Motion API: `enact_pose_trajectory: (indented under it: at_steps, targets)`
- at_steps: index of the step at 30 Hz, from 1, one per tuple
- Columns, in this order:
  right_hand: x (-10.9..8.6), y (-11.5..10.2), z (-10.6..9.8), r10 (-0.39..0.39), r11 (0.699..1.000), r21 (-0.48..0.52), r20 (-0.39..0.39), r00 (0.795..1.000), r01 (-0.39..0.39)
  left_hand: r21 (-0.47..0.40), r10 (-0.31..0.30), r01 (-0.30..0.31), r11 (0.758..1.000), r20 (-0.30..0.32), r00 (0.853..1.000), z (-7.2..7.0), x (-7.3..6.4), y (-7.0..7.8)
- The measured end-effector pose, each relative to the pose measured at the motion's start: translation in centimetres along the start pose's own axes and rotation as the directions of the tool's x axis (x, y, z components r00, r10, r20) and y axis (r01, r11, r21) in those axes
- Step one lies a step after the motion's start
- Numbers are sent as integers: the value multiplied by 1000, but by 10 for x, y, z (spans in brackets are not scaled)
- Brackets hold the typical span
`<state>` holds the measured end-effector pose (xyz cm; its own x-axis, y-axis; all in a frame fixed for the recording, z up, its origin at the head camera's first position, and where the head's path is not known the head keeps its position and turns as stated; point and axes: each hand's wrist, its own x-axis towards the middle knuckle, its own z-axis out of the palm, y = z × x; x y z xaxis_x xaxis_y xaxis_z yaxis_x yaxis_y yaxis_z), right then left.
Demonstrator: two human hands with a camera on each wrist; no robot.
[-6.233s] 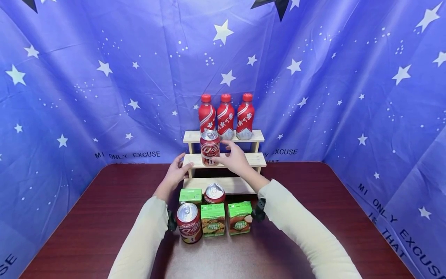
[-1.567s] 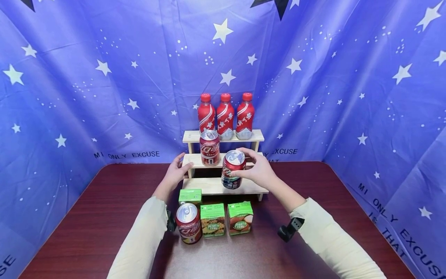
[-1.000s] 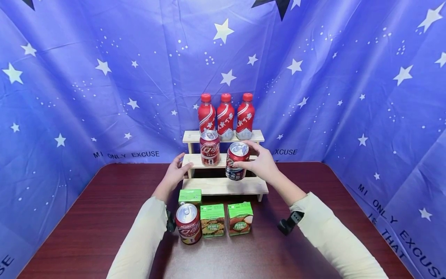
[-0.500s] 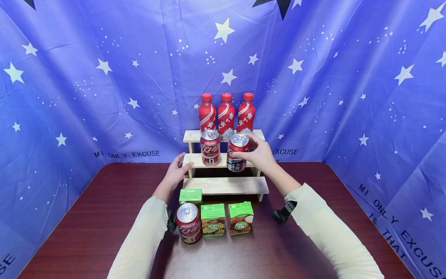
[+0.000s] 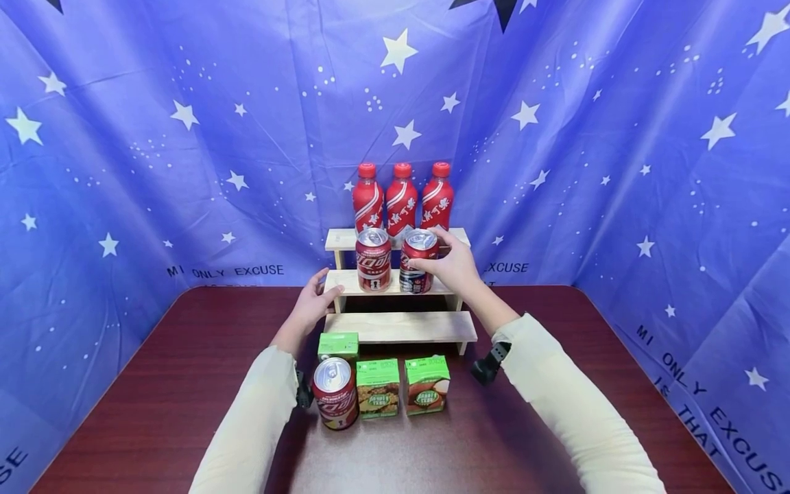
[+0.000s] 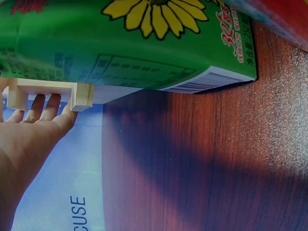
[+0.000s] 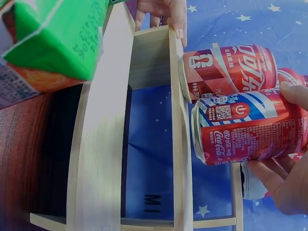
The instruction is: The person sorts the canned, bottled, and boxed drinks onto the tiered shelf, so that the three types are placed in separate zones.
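A: Where's the can?
B: Held can point(image 5: 415, 279) is at the rack point(image 5: 398, 326), upright at the middle shelf, right part. Right hand point(image 5: 455, 269) grips it, thumb on the near side, fingers round the far side. Can't tell if its base touches wood.
A: Left hand point(image 5: 308, 305)?
B: On the left end of the same shelf, thumb over the edge, fingers on the outer side. Light grip.
A: What's crowding it?
B: Second can point(image 5: 374, 262) just beside the held one, narrow gap in the head view. Three red bottles point(image 5: 402, 201) on the top shelf; cans cover part of their lower ends. On the table point(image 5: 555, 357) before the rack: front can point(image 5: 335, 396), rear carton point(image 5: 338, 343) partly hidden behind it, middle carton point(image 5: 378, 389), right carton point(image 5: 427, 387). Starry curtain point(image 5: 247, 151) behind.
A: Wrist views add anything?
B: Right wrist: QR code and blue-white panel on the held can, which the head view barely catches. A carton corner blocks part of the bottom shelf there. Left wrist: a green carton up close, yellow flower and barcode, hiding much of the rack. Fingers show against the wood below it.
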<state>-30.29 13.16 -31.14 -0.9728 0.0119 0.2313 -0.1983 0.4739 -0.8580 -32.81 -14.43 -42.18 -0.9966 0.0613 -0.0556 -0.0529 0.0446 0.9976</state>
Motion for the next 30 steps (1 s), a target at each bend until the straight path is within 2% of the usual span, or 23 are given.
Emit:
enact_pose_trajectory:
  at_steps: [11, 22, 30]
  targets:
    - [8, 2, 10, 0, 1000, 22, -12, 1000, 1, 8, 4, -4, 1000, -9, 1000, 0, 0, 2]
    - [13, 6, 18, 61, 996, 69, -23, 998, -60, -18, -1, 1, 1000, 3, 1000, 1, -3, 3]
    - [15, 7, 22, 24, 994, 106, -28, 999, -21, -16, 1, -1, 1000, -2, 1000, 0, -1, 2]
